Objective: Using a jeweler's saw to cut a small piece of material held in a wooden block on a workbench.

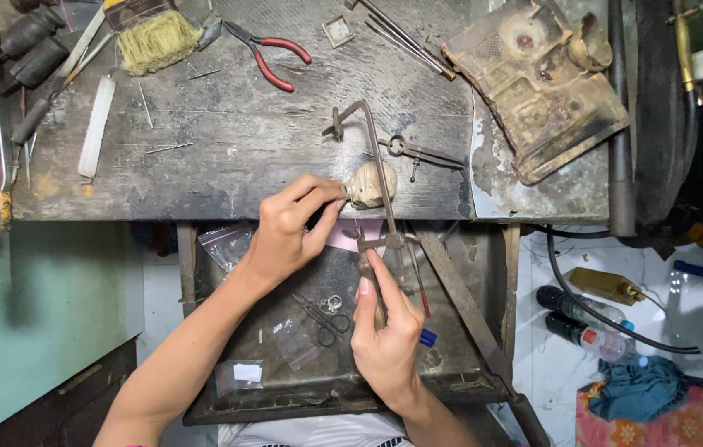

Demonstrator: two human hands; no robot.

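I see the saw (376, 178) standing almost straight along the twelve-to-six line, its frame arching over the bench (227, 141) edge and its handle dropping into my right hand (388, 331). That hand is closed around the handle, fingers wrapped and the thumb laid up along it toward twelve, so the grip is pressed tight on the tool, not spread.

My left hand (289, 232) sits at about ten o'clock from the right one, just beside the saw frame. Its thumb and forefinger are pinched together at the bench edge, touching the pale peg (370, 184) that juts out there. Something small seems caught in that pinch, but it is too tiny for me to tell what. The other fingers are curled in loosely.

The relation that counts: the blade runs past the peg on its three o'clock side, and the pinch lies at nine o'clock from the blade, nearly touching it. The left hand is the nearer one to the peg; the right is well below, at six.

Under both hands hangs the tray (285, 406), with scissors (325, 319) near its middle and small clear bags (239, 374) toward seven. Up on the bench, red pliers (273, 58) lie at eleven, a brush (157, 37) further left, and a corroded block (537, 83) at one o'clock.
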